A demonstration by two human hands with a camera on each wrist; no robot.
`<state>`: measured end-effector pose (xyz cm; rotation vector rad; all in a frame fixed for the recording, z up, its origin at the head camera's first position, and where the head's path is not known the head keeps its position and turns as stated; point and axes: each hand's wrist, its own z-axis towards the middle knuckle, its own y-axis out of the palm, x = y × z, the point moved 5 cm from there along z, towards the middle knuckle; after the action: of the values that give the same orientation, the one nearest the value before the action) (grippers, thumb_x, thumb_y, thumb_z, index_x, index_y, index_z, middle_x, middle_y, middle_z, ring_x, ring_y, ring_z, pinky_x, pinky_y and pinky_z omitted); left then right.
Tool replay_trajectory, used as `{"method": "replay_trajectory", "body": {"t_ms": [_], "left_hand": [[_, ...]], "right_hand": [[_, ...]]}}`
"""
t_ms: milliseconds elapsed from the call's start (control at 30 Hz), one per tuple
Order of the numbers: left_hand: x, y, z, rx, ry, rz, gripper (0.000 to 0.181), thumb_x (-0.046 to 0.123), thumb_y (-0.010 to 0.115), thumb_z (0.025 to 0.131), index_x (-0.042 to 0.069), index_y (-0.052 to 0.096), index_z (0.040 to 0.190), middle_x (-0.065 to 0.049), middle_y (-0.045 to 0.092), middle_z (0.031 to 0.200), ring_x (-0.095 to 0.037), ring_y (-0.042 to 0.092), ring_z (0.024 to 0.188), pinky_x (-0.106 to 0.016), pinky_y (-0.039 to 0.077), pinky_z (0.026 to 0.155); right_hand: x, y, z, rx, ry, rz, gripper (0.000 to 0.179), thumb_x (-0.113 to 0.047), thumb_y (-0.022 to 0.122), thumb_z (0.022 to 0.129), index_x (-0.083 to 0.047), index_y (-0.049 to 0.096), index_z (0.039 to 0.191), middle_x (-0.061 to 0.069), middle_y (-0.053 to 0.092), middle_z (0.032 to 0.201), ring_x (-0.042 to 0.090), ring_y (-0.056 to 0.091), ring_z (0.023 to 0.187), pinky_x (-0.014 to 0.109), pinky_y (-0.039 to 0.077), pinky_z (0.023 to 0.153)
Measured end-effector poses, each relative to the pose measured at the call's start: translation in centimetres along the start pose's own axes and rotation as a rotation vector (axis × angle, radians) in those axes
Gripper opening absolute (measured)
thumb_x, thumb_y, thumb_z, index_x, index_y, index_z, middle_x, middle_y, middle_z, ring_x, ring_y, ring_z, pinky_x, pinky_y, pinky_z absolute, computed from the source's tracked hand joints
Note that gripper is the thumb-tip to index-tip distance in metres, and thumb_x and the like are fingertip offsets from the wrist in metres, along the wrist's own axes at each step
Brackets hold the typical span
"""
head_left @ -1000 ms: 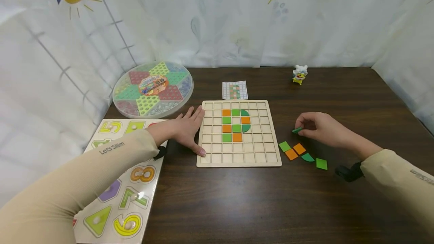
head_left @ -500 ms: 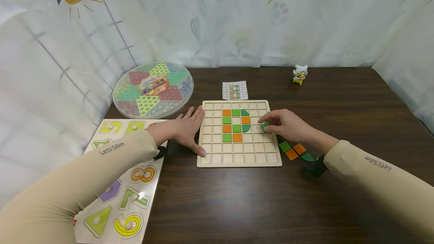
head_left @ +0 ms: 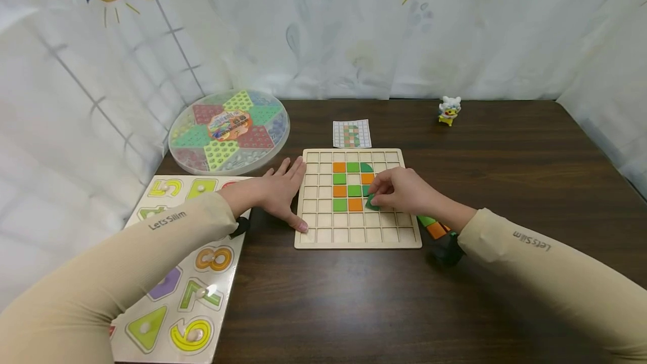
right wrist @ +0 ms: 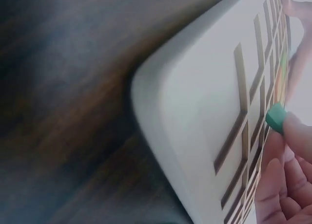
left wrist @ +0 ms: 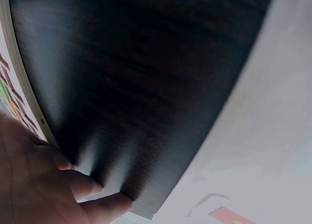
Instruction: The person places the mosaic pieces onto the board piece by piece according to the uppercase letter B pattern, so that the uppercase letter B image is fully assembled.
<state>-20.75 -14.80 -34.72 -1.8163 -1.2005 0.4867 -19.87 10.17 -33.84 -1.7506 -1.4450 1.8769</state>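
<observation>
A wooden grid board (head_left: 358, 237) lies mid-table with orange and green tiles (head_left: 346, 186) set in its upper middle cells. My right hand (head_left: 399, 191) pinches a dark green tile (head_left: 372, 203) just right of the lowest orange tile, low over the board. The right wrist view shows that green tile (right wrist: 276, 117) at my fingertips (right wrist: 297, 131) above the board's cells (right wrist: 229, 107). My left hand (head_left: 279, 191) lies flat with straight fingers against the board's left edge; the left wrist view shows its fingers (left wrist: 83, 185) on the dark table.
Loose green and orange tiles (head_left: 431, 225) lie right of the board, partly behind my right wrist. A pattern card (head_left: 351, 133) sits behind the board. A round Chinese-checkers case (head_left: 229, 132) and a number puzzle (head_left: 177, 274) are at the left, a small figurine (head_left: 449, 110) at the back.
My right hand picked a green tile from the loose pile and carried it left over the board, down to beside the lowest orange tile. The left hand stayed put.
</observation>
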Motion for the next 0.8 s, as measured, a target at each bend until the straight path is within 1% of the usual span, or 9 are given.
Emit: {"method": "replay_trajectory", "body": {"t_ms": [167, 400, 467, 633, 800], "left_hand": [[-0.06, -0.01, 0.01, 0.001, -0.008, 0.007, 0.143, 0.071, 0.077, 0.076, -0.002, -0.012, 0.161, -0.021, -0.019, 0.17, -0.046, -0.011, 0.157, -0.068, 0.012, 0.123], [0.0, -0.06, -0.02, 0.005, -0.007, 0.007, 0.144, 0.071, 0.078, 0.076, -0.002, -0.011, 0.162, -0.022, -0.017, 0.17, -0.047, -0.01, 0.157, -0.068, 0.013, 0.122], [0.01, -0.08, -0.03, 0.006, -0.008, 0.005, 0.144, 0.071, 0.078, 0.076, -0.003, -0.011, 0.162, -0.022, -0.017, 0.17, -0.047, -0.01, 0.157, -0.068, 0.013, 0.122], [0.04, -0.1, 0.0, 0.005, -0.008, 0.004, 0.143, 0.071, 0.078, 0.076, -0.003, -0.01, 0.162, -0.022, -0.017, 0.17, -0.047, -0.01, 0.157, -0.068, 0.013, 0.122], [0.12, -0.15, 0.0, 0.008, 0.0, -0.003, 0.143, 0.07, 0.078, 0.076, -0.004, -0.009, 0.161, -0.023, -0.016, 0.17, -0.048, -0.009, 0.157, -0.069, 0.013, 0.122]], "right_hand": [[-0.52, 0.47, 0.17, 0.002, 0.002, -0.028, 0.005, -0.011, 0.077, 0.092, -0.007, 0.078, 0.095, 0.003, 0.077, 0.089, 0.015, 0.065, 0.079, 0.03, 0.055, 0.076], [-0.85, 0.83, 0.16, 0.023, 0.008, -0.118, 0.011, -0.013, 0.076, 0.093, -0.006, 0.08, 0.1, 0.005, 0.078, 0.096, 0.017, 0.065, 0.083, 0.033, 0.056, 0.078], [-1.02, 0.83, 0.12, 0.031, 0.006, -0.14, 0.011, -0.013, 0.076, 0.093, -0.006, 0.08, 0.099, 0.005, 0.078, 0.096, 0.016, 0.065, 0.083, 0.033, 0.056, 0.076], [-1.11, 0.84, 0.1, 0.045, 0.012, -0.16, 0.007, -0.015, 0.078, 0.092, -0.008, 0.08, 0.091, 0.004, 0.076, 0.088, 0.015, 0.061, 0.075, 0.029, 0.05, 0.068], [-0.96, 0.81, -0.07, 0.056, 0.017, -0.172, 0.009, -0.017, 0.08, 0.09, -0.01, 0.079, 0.085, 0.001, 0.074, 0.081, 0.014, 0.057, 0.071, 0.028, 0.046, 0.064]]}}
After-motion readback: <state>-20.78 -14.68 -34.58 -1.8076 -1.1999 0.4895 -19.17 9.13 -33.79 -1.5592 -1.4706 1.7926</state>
